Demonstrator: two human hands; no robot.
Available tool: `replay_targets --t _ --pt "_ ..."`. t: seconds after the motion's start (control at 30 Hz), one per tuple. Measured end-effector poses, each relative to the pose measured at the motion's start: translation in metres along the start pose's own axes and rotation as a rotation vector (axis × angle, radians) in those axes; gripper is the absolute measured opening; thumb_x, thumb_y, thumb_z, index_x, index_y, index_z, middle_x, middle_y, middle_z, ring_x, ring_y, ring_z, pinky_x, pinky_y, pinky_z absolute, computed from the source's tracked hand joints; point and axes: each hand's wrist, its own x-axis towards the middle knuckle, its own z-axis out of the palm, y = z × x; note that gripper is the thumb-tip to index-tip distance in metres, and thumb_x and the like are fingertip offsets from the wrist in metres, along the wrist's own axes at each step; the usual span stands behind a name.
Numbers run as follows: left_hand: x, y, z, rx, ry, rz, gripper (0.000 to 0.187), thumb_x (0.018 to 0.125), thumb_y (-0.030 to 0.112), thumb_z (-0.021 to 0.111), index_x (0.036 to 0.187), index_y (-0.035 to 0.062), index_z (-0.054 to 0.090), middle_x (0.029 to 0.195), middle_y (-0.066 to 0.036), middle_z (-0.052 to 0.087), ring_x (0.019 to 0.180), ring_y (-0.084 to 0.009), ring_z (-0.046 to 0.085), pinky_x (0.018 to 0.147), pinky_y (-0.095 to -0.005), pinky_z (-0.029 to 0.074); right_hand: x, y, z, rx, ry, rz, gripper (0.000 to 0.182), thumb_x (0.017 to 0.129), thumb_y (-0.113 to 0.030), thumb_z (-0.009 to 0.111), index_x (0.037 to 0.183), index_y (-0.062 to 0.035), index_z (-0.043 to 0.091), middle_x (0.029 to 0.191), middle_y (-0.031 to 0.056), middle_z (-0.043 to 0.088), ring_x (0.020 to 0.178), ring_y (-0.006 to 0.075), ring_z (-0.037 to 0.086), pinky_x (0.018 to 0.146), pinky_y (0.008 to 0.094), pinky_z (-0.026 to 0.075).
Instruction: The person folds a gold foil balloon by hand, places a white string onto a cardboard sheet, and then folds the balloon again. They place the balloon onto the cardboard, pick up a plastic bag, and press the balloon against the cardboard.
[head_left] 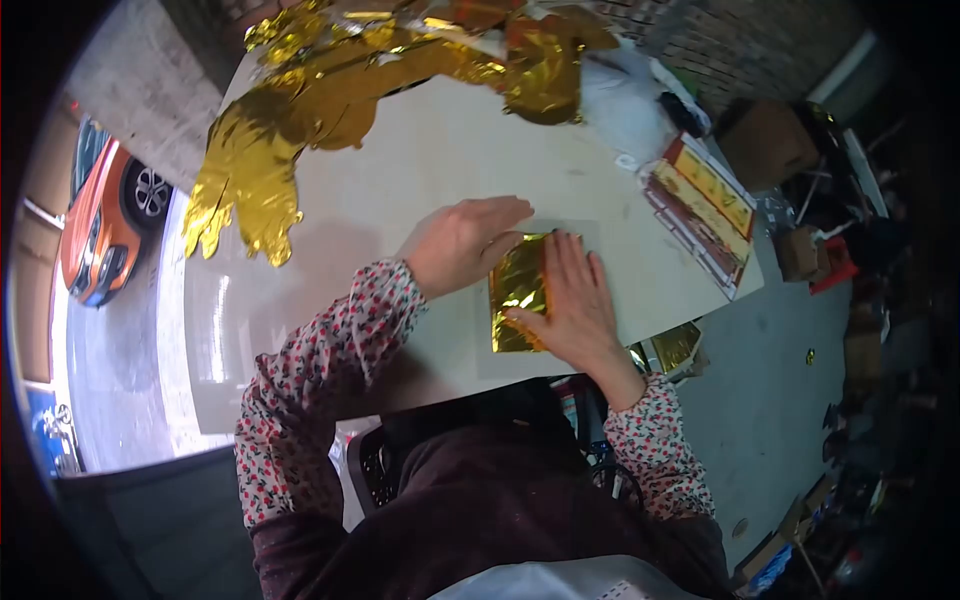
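Foil [517,305], gold and rectangular, lies on the pale smooth tabletop [420,170] partly under the person's flat, ungripping right hand [578,305]; the straight-fingered left hand [465,240] grips nothing. Even palm pressure should limit creasing.

Right hand [580,308] partly hides gold foil rectangle [517,292]

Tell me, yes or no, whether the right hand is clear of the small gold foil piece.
No, the right hand lies on the gold foil piece, covering part of it.
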Motion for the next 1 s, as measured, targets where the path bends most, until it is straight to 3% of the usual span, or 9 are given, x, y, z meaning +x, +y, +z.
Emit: replay_targets --t 0.2,0.3,0.33,0.43,0.47,0.57,0.77,0.93,1.0 --pt "0.155 -0.041 0.051 -0.17 0.263 0.018 0.025 0.091 0.019 0.067 0.108 -0.0004 0.069 0.102 -0.019 0.07 0.092 -0.0313 0.07 0.083 -0.038 0.055 0.0 0.005 0.003 0.078 0.028 -0.005 0.106 0.083 -0.066 0.059 0.15 0.0073 0.024 0.155 0.0264 0.028 0.148 0.0372 0.021 0.119 0.0526 0.015" --pt "0.231 -0.038 0.064 -0.233 0.128 -0.106 0.026 0.089 0.024 0.068 0.094 -0.0011 0.073 0.088 -0.019 0.071 0.081 -0.0401 0.067 0.076 -0.0424 0.055 -0.002 0.004 0.001 0.095 0.024 -0.017 0.106 0.083 -0.067 0.059 0.15 0.008 0.024 0.155 0.0272 0.027 0.147 0.0382 0.022 0.119 0.0528 0.016" --pt "0.249 -0.043 0.08 -0.215 0.092 -0.022 0.03 0.09 0.028 0.063 0.083 0.0005 0.072 0.08 -0.019 0.07 0.073 -0.0392 0.067 0.07 -0.0448 0.055 -0.003 0.004 0.002 0.078 0.048 -0.026 0.105 0.084 -0.068 0.057 0.148 0.0089 0.028 0.154 0.0271 0.029 0.147 0.0376 0.023 0.118 0.0525 0.018" --pt "0.275 -0.021 0.105 0.271 0.0 0.067 0.029 0.091 0.026 0.059 0.076 0.0029 0.069 0.078 -0.017 0.069 0.071 -0.0363 0.068 0.064 -0.0435 0.054 -0.003 0.003 -0.004 0.097 0.067 -0.03 0.102 0.084 -0.068 0.055 0.145 0.0097 0.033 0.153 0.026 0.033 0.145 0.0362 0.027 0.117 0.0515 0.022" --pt "0.284 -0.017 0.106 0.285 0.161 0.145 0.027 0.089 0.023 0.057 0.072 0.0036 0.064 0.076 -0.017 0.067 0.07 -0.0404 0.065 0.067 -0.0484 0.053 -0.003 0.003 -0.006 0.117 0.067 -0.028 0.101 0.084 -0.067 0.056 0.145 0.0095 0.034 0.152 0.0254 0.034 0.145 0.0358 0.028 0.117 0.0512 0.023" --pt "0.341 -0.044 0.108 0.145 0.332 -0.018 0.021 0.089 0.022 0.058 0.084 0.0048 0.07 0.084 -0.018 0.07 0.077 -0.0394 0.067 0.074 -0.048 0.054 -0.002 0.005 -0.005 0.152 0.103 -0.033 0.098 0.084 -0.066 0.056 0.144 0.009 0.037 0.152 0.0234 0.035 0.143 0.0347 0.031 0.115 0.0503 0.027" --pt "0.394 -0.153 0.141 0.19 -0.013 -0.035 0.03 0.091 0.025 0.062 0.113 0.0072 0.071 0.106 -0.021 0.07 0.098 -0.0373 0.067 0.089 -0.0413 0.053 -0.001 0.009 -0.017 0.155 0.093 -0.049 0.096 0.084 -0.066 0.056 0.143 0.0083 0.039 0.148 0.0227 0.04 0.14 0.0334 0.034 0.113 0.0472 0.03" --pt "0.391 -0.175 0.177 0.367 -0.174 -0.312 0.076 0.078 0.064 0.07 0.134 0.0133 0.06 0.13 -0.016 0.063 0.123 -0.0296 0.059 0.104 -0.0398 0.045 -0.001 0.011 -0.017 0.069 0.058 -0.074 0.095 0.087 -0.068 0.048 0.141 0.0091 0.042 0.147 0.0236 0.04 0.14 0.0335 0.033 0.113 0.0465 0.029" --pt "0.401 -0.186 0.179 0.295 -0.285 -0.378 0.077 0.077 0.063 0.07 0.134 0.0129 0.061 0.13 -0.015 0.063 0.123 -0.03 0.059 0.105 -0.0395 0.045 -0.001 0.011 -0.014 0.073 0.063 -0.069 0.094 0.088 -0.068 0.047 0.141 0.009 0.043 0.147 0.0235 0.04 0.14 0.0337 0.033 0.114 0.0468 0.028"
